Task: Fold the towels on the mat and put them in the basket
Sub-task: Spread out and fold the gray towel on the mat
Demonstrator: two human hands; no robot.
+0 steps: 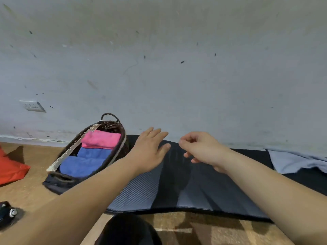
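**Two empty hands above the mat, three towels in the basket**

At the far left a red bag lies on the wooden floor, with a small dark object nearer the camera; what it is cannot be made out. A white wall socket sits low on the wall above.

Next comes the dark wicker basket, standing at the mat's left end. Inside it lie a folded pink towel at the far end and two folded blue towels nearer.

The left hand hovers flat over the dark mat, fingers spread, its grip open and holding nothing. Just beside it, the right hand has fingers loosely curled, its grip also empty.

At the mat's right end a light blue towel lies unfolded and rumpled.
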